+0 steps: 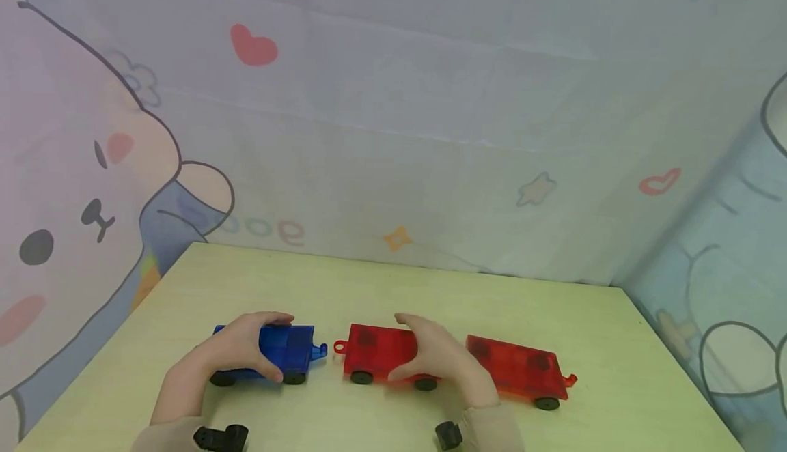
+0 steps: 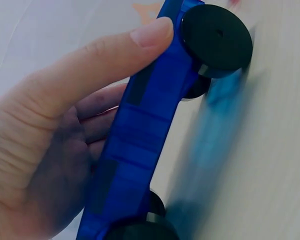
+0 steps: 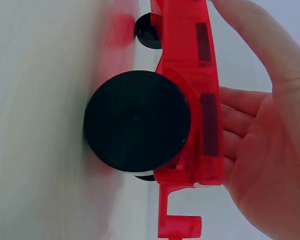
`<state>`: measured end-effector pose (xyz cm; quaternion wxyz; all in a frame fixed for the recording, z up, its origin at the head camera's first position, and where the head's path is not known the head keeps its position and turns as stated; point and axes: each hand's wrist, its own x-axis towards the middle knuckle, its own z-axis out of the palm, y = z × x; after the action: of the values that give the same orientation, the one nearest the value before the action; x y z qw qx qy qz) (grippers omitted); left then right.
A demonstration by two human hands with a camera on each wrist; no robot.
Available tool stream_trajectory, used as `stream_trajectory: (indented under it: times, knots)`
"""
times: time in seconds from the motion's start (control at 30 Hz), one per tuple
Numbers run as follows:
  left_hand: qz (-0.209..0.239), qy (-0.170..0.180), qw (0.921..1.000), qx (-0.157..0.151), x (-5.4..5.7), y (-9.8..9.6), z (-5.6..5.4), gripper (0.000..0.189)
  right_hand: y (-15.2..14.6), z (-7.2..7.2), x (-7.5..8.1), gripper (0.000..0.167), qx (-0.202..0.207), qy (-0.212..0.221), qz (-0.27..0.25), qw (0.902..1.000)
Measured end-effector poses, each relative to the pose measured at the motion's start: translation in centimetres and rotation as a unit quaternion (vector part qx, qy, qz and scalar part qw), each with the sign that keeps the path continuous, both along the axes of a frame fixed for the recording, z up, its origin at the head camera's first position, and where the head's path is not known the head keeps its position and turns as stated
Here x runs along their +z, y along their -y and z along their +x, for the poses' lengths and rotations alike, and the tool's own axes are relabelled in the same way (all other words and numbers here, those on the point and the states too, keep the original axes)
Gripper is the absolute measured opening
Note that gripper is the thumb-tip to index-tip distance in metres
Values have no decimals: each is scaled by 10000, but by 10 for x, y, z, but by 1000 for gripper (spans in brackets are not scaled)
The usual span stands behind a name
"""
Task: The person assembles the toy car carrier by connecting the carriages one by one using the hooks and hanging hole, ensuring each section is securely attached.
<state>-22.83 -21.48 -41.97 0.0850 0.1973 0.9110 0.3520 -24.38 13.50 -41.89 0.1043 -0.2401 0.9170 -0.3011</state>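
My left hand (image 1: 232,348) holds a blue toy train car (image 1: 292,345), thumb on the near side and fingers behind. The left wrist view shows that thumb on the blue side, above a black wheel (image 2: 217,40). To its right my right hand (image 1: 444,351) grips a red toy train car (image 1: 378,348) across its width. A loop (image 1: 339,347) on this car's left end faces the blue hitch (image 1: 319,351), with a small gap between them. A hook (image 3: 180,226) shows at its other end in the right wrist view.
A second red car (image 1: 519,364) stands right of my right hand, its left end partly behind the hand and its hook (image 1: 570,380) pointing right. The pale yellow table (image 1: 344,418) meets a printed cloth (image 1: 430,165) at the back and sides.
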Motion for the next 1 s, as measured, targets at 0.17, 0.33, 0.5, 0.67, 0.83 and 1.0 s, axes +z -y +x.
stream_trajectory:
  times: [0.17, 0.33, 0.5, 0.67, 0.83, 1.0]
  knots:
    - [-71, 8, 9999, 71, 0, -1, -1, 92, 1, -1, -2, 91, 101, 6, 119, 9999]
    - [-137, 88, 9997, 158, -1, -1, -1, 89, 2, -2, -4, 88, 113, -54, 253, 9996]
    - [-221, 32, 9996, 166, -1, -1, -1, 88, 3, -1, -4, 82, 33, -84, 289, 9995]
    - [-232, 13, 9996, 152, -2, 0, 0, 88, 4, 1, -3, 79, 49, -92, 320, 9994]
    - [-173, 26, 9997, 148, -2, 0, 0, 88, 4, -1, -5, 79, 89, -69, 310, 9995]
    - [-170, 26, 9998, 139, -2, 1, 0, 88, 3, -1, -6, 79, 110, -48, 289, 9995]
